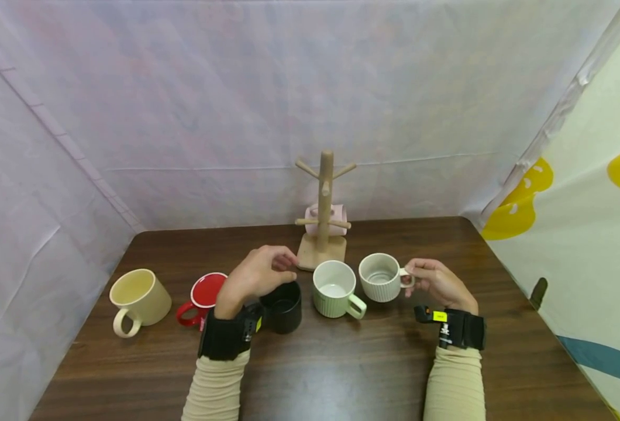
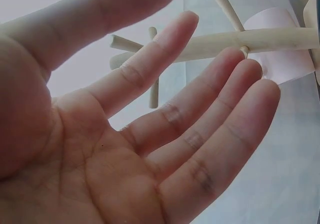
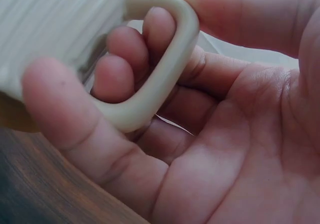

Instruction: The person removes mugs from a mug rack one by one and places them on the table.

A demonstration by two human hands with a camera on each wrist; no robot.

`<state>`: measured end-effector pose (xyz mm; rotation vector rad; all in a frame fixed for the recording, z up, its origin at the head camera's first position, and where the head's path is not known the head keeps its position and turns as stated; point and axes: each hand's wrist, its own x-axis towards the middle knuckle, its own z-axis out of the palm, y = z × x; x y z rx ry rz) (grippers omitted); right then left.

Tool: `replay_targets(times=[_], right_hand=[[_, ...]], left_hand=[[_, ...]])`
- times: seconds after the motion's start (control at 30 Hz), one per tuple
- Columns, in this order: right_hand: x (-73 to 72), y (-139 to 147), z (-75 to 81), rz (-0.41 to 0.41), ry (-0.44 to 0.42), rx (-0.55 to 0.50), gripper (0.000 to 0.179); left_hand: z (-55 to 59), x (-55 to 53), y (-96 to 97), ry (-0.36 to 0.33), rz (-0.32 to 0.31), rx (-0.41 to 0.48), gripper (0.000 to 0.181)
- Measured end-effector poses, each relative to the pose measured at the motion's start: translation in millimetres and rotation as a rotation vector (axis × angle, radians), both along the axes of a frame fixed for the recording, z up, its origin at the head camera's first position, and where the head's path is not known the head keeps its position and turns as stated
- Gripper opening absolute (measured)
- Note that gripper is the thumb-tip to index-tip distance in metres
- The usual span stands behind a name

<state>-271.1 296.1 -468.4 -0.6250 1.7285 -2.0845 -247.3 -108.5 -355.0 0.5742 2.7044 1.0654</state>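
My right hand grips the handle of a ribbed off-white mug. In the right wrist view several fingers pass through the handle, with the thumb on top of it and the little finger below. My left hand holds nothing; its fingers are spread and gently bent in the left wrist view. It hovers over a black mug, partly hiding it. A ribbed pale green mug stands between the hands, its handle toward the lower right. Behind it rises a wooden mug tree with a pink mug at its back.
Left of my left hand is a red mug, partly hidden by the wrist. Farther left stands a yellow mug. All are on a dark wooden table, with a pale cloth wall behind and a patterned cloth at the right.
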Motion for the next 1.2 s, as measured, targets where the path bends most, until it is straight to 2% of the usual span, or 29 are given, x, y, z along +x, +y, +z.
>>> replay_targets(times=[0.77, 1.2], right_hand=[[-6.1, 5.8, -20.1, 0.062, -0.036, -0.043, 0.029], [-8.3, 8.1, -28.4, 0.075, -0.047, -0.056, 0.027]], left_hand=[[-9.9, 1.0, -2.8, -0.040, -0.002, 0.012, 0.019], [-15.4, -0.5, -3.3, -0.036, -0.003, 0.038, 0.017]])
